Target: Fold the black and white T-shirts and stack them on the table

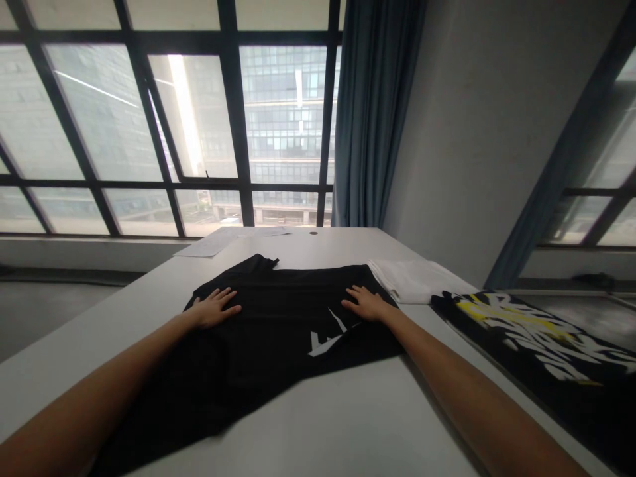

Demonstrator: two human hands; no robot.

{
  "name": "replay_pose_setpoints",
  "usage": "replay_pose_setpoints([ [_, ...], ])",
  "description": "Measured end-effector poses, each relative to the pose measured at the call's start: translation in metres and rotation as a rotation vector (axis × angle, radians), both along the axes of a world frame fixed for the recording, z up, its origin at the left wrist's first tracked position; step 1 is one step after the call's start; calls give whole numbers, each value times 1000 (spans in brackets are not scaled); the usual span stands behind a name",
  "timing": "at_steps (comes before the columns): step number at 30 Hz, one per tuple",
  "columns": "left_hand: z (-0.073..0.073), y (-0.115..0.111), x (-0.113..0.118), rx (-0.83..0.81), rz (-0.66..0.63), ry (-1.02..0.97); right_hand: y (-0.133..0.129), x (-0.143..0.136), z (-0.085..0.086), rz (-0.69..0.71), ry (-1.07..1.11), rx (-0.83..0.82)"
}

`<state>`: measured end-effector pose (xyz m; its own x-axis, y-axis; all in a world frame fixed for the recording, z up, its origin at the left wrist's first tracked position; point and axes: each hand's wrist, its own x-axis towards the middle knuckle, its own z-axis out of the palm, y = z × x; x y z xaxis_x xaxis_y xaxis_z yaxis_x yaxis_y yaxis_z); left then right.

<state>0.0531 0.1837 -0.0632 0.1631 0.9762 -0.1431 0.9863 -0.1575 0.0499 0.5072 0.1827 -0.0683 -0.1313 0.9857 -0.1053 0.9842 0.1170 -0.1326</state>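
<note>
A black garment, seemingly a T-shirt (278, 331), lies spread over the white table with a white print on its right part. My left hand (214, 309) rests flat on the cloth near its left edge, fingers spread. Toward the right edge, my right hand (366, 304) also presses flat on the fabric with fingers apart, just above the print. Part of the print is covered by a fold. The near left portion of the garment trails toward me beneath my left forearm.
Right of the garment lies folded white cloth (422, 279). Nearer on the right is a dark cloth with white and yellow print (536, 338). Paper sheets (209, 245) lie at the table's (342, 246) far left. Windows and a blue curtain (372, 119) stand beyond.
</note>
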Motion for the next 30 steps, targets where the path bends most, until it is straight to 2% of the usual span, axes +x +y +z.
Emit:
replay_pose_setpoints([
  [3, 7, 26, 14, 69, 33, 57, 17, -11, 7, -61, -108, 202],
  [5, 15, 36, 28, 271, 55, 142, 17, -20, 16, -70, -149, 320],
  [7, 23, 36, 41, 481, 73, 197, 8, -27, 26, -7, -127, 321],
  [8, 27, 32, 46, 518, 69, 199, 1, -29, 30, 44, -100, 289],
  [10, 33, 17, 49, 421, 44, 155, -14, -28, 35, 150, -57, 213],
  [12, 36, -6, 43, 226, -19, 86, -30, -24, 37, 216, -63, 174],
  [15, 34, -45, 15, -34, -144, 2, -50, -17, 38, 229, -166, 208],
  [18, 32, -82, -21, -149, -244, -42, -69, -13, 44, 209, -229, 330],
  [22, 36, -114, -53, -105, -276, -113, -102, -5, 62, 191, -193, 407],
  [25, 42, -127, -62, -1, -215, -129, -130, 3, 70, 196, -147, 295],
  [30, 57, -147, -58, 145, -268, -260, -163, 18, 57, 170, -94, 132],
])
